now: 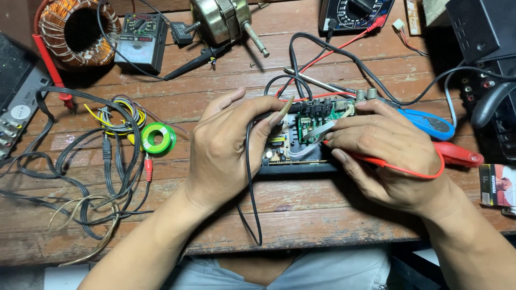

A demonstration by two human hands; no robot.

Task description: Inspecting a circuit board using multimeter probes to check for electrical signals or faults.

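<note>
An open black electronic unit with a green circuit board [312,124] lies on the wooden table in front of me. My left hand [226,147] pinches a black test probe against the board's left part; its black lead [251,198] hangs toward the table's front edge. My right hand [384,147] grips a red test probe, its tip near a grey ribbon cable [317,134] on the board. The red lead [414,173] loops over my right hand.
A green solder spool [157,138] and tangled cables [80,172] lie at left. Two multimeters [141,40] [352,13], a copper coil [78,29] and a motor [223,19] stand at the back. Blue and red handles [432,123] and a black box [484,32] sit at right.
</note>
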